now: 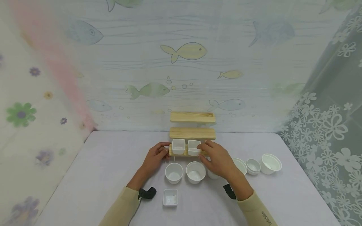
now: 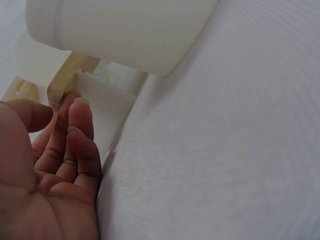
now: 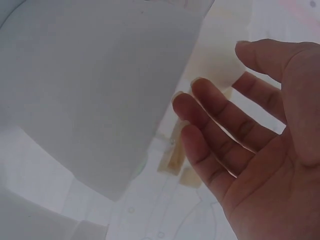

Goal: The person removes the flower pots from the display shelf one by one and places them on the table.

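Note:
A tiered wooden stand (image 1: 192, 133) rises at the back of the table. Two small white square bowls, the left one (image 1: 178, 147) and the right one (image 1: 194, 147), sit side by side on its lowest tier. At that tier's left end, my left hand (image 1: 154, 158) has its curled fingertips on the wood (image 2: 65, 80), thumb just above. My right hand (image 1: 219, 158) pinches the right square bowl (image 3: 220, 50) at its right side, the index fingertip hidden behind it in the right wrist view. The other fingers spread loosely below.
In front of the stand are two round white bowls (image 1: 173, 173) (image 1: 195, 172) and a third bowl (image 1: 214, 174), partly hidden by my right hand. A square dish (image 1: 170, 197) lies nearer me. More white bowls (image 1: 271, 164) stand at the right, and a fish-patterned backdrop (image 1: 183, 72) hangs behind.

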`<action>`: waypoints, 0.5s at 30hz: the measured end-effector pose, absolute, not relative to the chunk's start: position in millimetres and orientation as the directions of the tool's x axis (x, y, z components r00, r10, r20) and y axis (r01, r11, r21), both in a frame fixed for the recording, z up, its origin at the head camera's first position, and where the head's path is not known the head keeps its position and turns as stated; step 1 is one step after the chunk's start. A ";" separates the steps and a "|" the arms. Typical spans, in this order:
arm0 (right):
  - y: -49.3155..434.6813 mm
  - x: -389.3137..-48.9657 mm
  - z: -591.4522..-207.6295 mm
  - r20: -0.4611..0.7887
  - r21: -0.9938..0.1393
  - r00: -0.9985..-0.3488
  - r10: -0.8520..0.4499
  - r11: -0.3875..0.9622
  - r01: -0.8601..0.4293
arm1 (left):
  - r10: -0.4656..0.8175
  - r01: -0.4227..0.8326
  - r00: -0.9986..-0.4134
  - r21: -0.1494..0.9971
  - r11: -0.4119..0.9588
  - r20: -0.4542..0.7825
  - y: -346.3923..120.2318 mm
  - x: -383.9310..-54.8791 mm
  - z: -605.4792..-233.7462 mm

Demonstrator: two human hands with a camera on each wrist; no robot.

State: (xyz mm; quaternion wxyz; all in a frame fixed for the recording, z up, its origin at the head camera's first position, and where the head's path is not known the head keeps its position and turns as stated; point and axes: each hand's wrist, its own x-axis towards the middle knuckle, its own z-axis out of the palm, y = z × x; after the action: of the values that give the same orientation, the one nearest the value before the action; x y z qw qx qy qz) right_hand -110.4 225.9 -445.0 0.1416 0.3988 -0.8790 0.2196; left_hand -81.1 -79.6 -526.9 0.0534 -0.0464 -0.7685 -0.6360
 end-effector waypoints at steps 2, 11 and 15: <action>225.8 -110.3 -444.9 0.424 -0.274 -0.643 -0.637 0.587 -0.762 | 0.005 0.139 -0.990 0.973 0.185 0.141 -79.9 -81.2 -527.3; 225.1 -110.3 -447.8 0.440 -0.283 -0.643 -0.627 0.583 -0.762 | 0.003 0.136 -0.990 0.975 0.175 0.138 -80.3 -80.9 -528.0; 224.6 -110.2 -448.0 0.451 -0.288 -0.638 -0.624 0.575 -0.766 | 0.001 0.137 -0.990 0.973 0.186 0.139 -79.7 -80.2 -526.5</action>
State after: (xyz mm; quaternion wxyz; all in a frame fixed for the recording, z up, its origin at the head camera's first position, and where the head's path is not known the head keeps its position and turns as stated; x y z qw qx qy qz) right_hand -110.2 224.6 -448.0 0.1515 0.3974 -0.8744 0.2336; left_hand -80.2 -79.7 -526.5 0.0534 -0.0446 -0.7682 -0.6364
